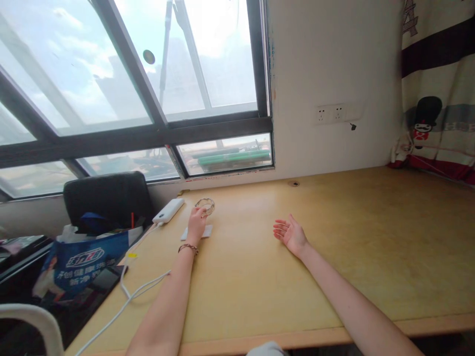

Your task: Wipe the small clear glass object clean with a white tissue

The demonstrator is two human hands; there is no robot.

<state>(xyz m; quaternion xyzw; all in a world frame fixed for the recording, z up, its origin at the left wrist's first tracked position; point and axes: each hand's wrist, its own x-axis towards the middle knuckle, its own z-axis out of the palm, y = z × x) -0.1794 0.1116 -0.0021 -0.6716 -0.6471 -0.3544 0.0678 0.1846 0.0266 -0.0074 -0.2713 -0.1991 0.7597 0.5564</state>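
At the left of the wooden table (252, 277), my left hand (197, 223) has its fingers closed on the near edge of a thin round ring-like band (210, 205). A white folded tissue or packet (207, 231) lies partly under that hand, which hides some of it. My right hand (292, 236) rests palm turned inward near the table's middle, its fingers apart and holding nothing.
A white power bank (168, 210) with a white cable (139, 290) lies along the table's left edge. Beyond that edge stand a black chair (107, 198) and a blue bag (87, 264). Window and wall border the back; a curtain (441, 113) hangs at right.
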